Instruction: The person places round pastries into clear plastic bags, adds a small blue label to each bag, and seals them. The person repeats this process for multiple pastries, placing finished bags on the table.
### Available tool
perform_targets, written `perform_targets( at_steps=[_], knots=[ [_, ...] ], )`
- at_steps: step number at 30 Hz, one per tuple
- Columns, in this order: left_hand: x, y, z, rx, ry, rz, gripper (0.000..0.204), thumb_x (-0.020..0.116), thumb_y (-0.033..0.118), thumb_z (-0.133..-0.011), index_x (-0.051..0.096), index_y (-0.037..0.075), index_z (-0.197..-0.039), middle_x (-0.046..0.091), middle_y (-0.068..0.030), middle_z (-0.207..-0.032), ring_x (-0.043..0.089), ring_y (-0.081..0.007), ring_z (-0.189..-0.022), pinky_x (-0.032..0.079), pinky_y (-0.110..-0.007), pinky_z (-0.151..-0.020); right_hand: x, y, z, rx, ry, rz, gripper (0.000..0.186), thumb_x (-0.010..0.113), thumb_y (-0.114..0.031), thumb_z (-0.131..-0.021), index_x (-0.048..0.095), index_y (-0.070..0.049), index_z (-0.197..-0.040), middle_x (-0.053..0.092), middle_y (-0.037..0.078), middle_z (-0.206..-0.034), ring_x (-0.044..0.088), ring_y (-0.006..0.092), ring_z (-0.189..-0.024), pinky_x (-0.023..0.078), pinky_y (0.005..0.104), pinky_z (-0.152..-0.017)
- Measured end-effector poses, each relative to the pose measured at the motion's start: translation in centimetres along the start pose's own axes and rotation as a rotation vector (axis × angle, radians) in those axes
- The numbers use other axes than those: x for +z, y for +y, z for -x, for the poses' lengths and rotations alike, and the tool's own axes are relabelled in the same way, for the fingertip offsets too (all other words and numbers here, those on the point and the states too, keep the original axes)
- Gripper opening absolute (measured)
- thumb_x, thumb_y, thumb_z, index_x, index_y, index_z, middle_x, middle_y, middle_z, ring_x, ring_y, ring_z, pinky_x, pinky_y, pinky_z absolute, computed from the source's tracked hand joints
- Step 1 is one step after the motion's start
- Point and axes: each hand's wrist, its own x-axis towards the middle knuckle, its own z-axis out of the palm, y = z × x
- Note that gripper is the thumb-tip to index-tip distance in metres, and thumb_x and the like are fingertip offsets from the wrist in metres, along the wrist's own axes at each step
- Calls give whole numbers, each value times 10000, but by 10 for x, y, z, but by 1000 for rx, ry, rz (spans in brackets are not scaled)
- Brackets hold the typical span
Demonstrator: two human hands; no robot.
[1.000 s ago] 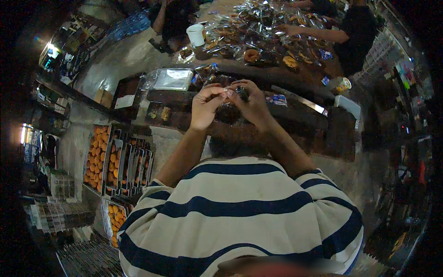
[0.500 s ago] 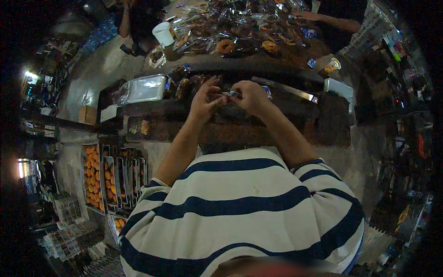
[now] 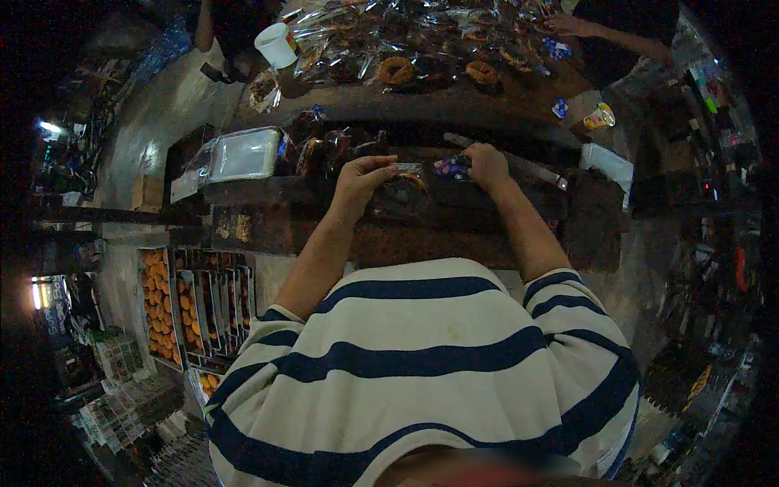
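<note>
Seemingly to steady it, our left hand (image 3: 360,183) pinches the rim of a clear, crinkled plastic bag (image 3: 410,170) at the frame's upper middle, while our right hand (image 3: 488,166) meets small blue-and-white packets (image 3: 449,168) lying conveniently close, whether gripping one we cannot tell.

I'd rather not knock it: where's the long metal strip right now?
In the head view, the long metal strip is right of centre, running slantwise behind the right hand and beyond it rightward.
</note>
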Motion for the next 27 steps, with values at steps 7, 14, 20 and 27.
perform_targets(
  at_steps=[7, 14, 20, 27],
  knots=[
    [-16, 12, 38, -24, 32, 183, 211, 670, 126, -826, 648, -17, -979, 669, -70, -913, 611, -105, -832, 473, -229, -765, -29, -41, 11, 89, 32, 24, 289, 666, -158, -710, 682, -111, -995, 665, 87, -938, 631, 290, -887, 517, 389, -775],
    [-19, 37, 102, 224, 16, -145, 266, 722, 99, -780, 649, -16, -1009, 668, -70, -929, 606, -108, -829, 488, -240, -743, -100, -168, 59, -372, 135, -825, 258, 676, -64, -740, 673, -83, -997, 675, 121, -911, 645, 250, -839, 507, 317, -723],
    [-29, 36, 133, 386, -9, -197, 183, 749, 94, -738, 673, 2, -876, 644, -29, -820, 578, -81, -744, 463, -216, -672, -143, -213, 88, -642, 136, -651, 270, 686, -67, -750, 655, -71, -1018, 668, 117, -890, 647, 217, -810, 509, 328, -716],
    [-24, 31, 136, 482, 117, -264, 85, 713, 56, -755, 645, 14, -783, 607, -1, -745, 536, -62, -669, 430, -209, -600, -140, -242, 81, -72, 366, -1599, 189, 676, -198, -806, 647, -23, -871, 626, 95, -730, 633, 167, -687, 502, 338, -620]
  ],
)
